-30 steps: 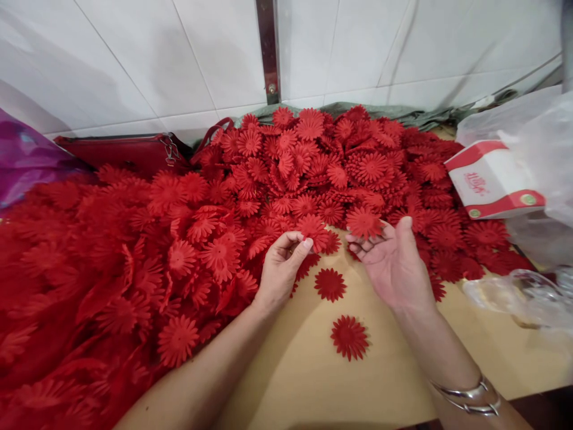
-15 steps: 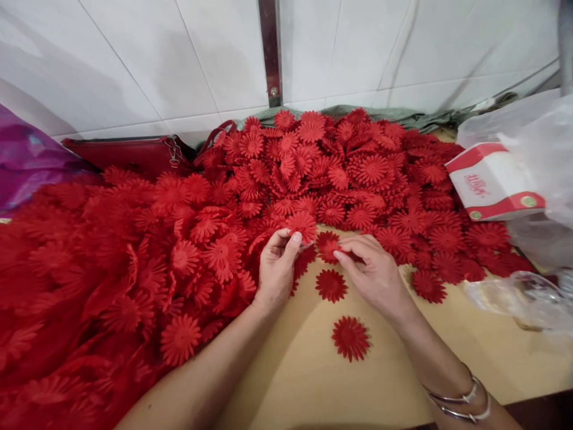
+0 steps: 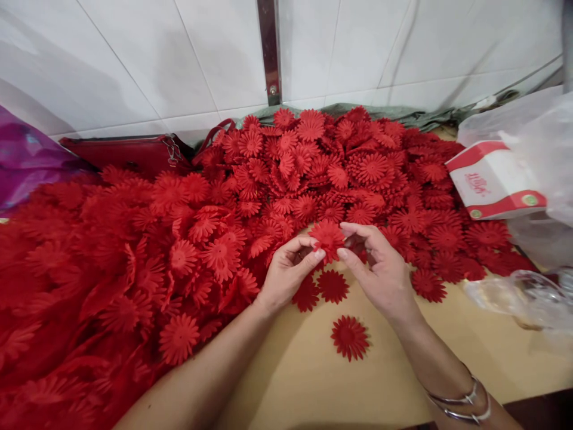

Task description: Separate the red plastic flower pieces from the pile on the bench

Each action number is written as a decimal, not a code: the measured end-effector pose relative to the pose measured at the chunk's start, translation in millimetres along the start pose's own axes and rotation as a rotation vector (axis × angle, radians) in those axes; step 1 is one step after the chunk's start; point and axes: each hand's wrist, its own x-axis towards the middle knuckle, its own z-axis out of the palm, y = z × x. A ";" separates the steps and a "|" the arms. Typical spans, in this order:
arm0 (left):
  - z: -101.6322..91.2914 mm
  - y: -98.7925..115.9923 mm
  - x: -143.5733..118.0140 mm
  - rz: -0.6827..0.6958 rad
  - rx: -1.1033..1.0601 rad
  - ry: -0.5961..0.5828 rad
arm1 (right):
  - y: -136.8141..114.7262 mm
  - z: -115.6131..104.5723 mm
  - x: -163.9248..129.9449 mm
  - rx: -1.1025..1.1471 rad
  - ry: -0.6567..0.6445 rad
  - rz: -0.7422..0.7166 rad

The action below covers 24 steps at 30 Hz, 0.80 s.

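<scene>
Here both hands (image 3: 286,272) (image 3: 380,269) pinch one red flower (image 3: 327,236) (fingertips only).

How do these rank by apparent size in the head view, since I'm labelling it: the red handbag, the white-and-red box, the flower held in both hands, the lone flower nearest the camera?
1. red handbag, partly buried
2. white-and-red box
3 and 4. lone flower and held flower: alike, unranked; fingers of the left hand and right hand cover part.
</scene>
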 end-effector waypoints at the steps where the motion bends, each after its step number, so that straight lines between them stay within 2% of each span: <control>1: 0.6 1.7 -0.7 0.006 0.028 -0.021 | 0.4 1.1 -0.1 0.023 0.006 0.037; 4: 2.0 4.7 -1.9 0.008 0.064 -0.045 | 1.1 2.7 0.2 0.049 0.066 0.069; 7: 3.1 2.9 -1.9 0.005 0.039 -0.074 | 2.3 3.8 0.3 0.014 0.086 0.022; 11: 4.4 -2.1 -0.5 0.020 0.139 -0.027 | 3.6 5.0 -0.3 -0.045 0.062 -0.020; 17: 4.0 0.2 0.0 0.076 0.239 0.044 | 1.0 2.7 0.0 -0.098 -0.051 -0.064; 24: 4.9 5.8 -1.0 0.051 0.286 0.040 | 1.1 5.1 0.5 -0.150 -0.039 -0.083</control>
